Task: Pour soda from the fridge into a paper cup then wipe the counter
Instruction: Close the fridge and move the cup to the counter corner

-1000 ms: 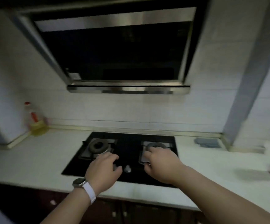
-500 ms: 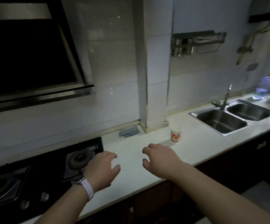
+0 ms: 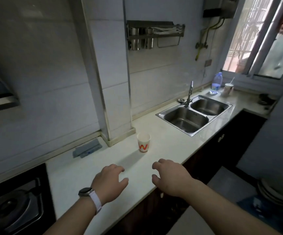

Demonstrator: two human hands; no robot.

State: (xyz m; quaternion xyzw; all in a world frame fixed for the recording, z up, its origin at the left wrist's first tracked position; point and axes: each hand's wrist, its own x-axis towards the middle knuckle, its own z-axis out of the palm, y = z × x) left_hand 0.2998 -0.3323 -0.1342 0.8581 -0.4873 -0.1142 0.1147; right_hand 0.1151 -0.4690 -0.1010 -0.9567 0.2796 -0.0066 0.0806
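On counter (image 3: 162, 136): paper cup (image 3: 143, 142) upright, contents unclear; left hand (image 3: 110, 182), right hand (image 3: 170, 178) grip released.

Kitchen wall side, non-task items only.

Double-bowl steel sink (image 3: 210, 123) w/ tap (image 3: 190, 94) at its rear rim, small round drain stopper (image 3: 181, 100) just beside tap. Blue-cap water bottle (image 3: 216, 83) & lidded tumbler w/ straw (image 3: 228, 89) near window (image 3: 262, 39). Steel wall rack (image 3: 154, 35) above, holding metal canisters. Gas hob (image 3: 13, 207) bottom left, dark; range hood edge (image 3: 0, 100) over it. Water heater (image 3: 221, 7) top right, yellow hose below.
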